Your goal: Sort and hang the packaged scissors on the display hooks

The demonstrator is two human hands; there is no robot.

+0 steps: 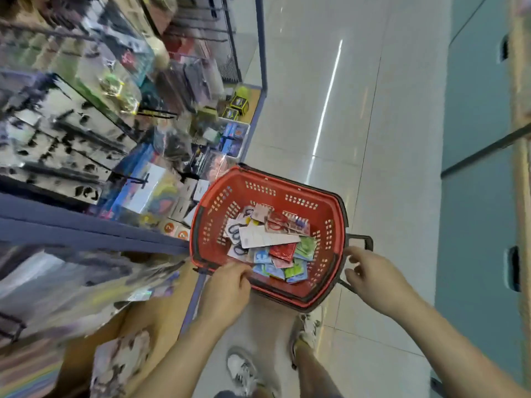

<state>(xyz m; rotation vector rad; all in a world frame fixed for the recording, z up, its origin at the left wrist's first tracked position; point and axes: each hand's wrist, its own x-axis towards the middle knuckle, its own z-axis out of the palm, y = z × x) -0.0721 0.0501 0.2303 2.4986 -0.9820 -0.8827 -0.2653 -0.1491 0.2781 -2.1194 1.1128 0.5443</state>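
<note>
Head view, packaged scissors (268, 240), illegibly blurred

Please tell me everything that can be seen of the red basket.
The red basket looks like plastic, with slotted walls, a dark rim band and a dark handle jutting out at its right side. It is beside the shelf unit, over the tiled floor. Many packaged scissors lie loose inside. The left hand touches its near rim; the right hand, fingers relaxed, is by the handle.
</note>
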